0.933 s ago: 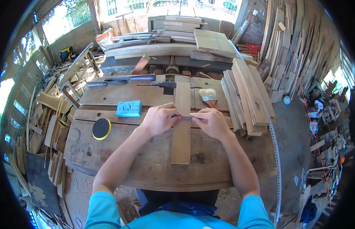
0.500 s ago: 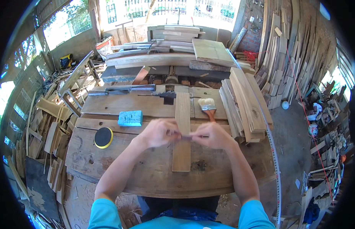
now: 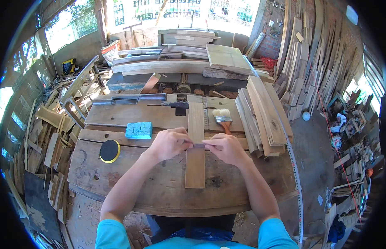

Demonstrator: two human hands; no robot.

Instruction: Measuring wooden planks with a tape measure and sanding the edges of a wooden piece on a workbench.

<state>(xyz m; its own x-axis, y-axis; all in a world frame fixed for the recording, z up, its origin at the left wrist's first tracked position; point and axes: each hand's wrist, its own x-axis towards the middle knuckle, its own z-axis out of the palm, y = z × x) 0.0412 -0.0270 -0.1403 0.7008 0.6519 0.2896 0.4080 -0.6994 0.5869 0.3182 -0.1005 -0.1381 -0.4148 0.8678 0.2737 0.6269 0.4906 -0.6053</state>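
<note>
My left hand (image 3: 170,144) and my right hand (image 3: 227,148) pinch the two ends of a small, thin dark strip (image 3: 198,145); its exact kind does not show. The strip lies across or just over a narrow light wooden board (image 3: 195,170), which runs lengthwise away from me on the workbench (image 3: 130,186). Beyond my right hand rests a paintbrush (image 3: 222,117) with pale bristles and an orange-brown handle. To the left of my left hand are a blue foam block (image 3: 139,130) and a round black pad with a yellow rim (image 3: 110,151).
Stacked planks (image 3: 265,116) stand along the bench's right side, with a measuring tape (image 3: 293,166) beside them. Dark metal clamp bars (image 3: 139,98) lie at the back left. More lumber (image 3: 164,66) is piled behind; scrap wood (image 3: 56,166) covers the floor at left.
Both hands still hold the strip over the board and have come slightly nearer to each other's level, now sharper and less blurred. The whole view has shifted a little.
</note>
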